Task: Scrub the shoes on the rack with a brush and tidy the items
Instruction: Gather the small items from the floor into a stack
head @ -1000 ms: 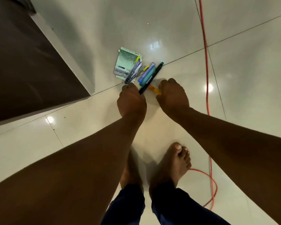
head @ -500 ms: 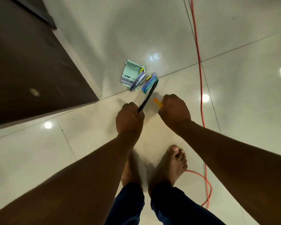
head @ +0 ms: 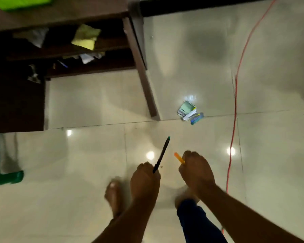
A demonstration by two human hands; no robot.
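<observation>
My left hand (head: 145,179) grips a long black pen with a green tip (head: 162,154), which points up and away from me. An orange marker (head: 179,157) sticks out of my right hand (head: 196,171), whose fingers are curled round it. Both hands are raised above the tiled floor. A small pile of items (head: 189,112) lies on the floor ahead: a green-and-white card, a white stick and a blue pen. No shoes or brush can be made out; the view is blurred.
A dark wooden shelf unit (head: 137,55) stands at the upper left, holding a yellow cloth (head: 85,36) and white scraps. An orange cable (head: 235,95) runs along the floor on the right. A green object (head: 5,178) sits at the left edge. My bare feet are below the hands.
Both hands rose from the pile, taking the black pen and the orange marker with them. The view pulled back, bringing the shelf unit into sight and leaving the pile farther away.
</observation>
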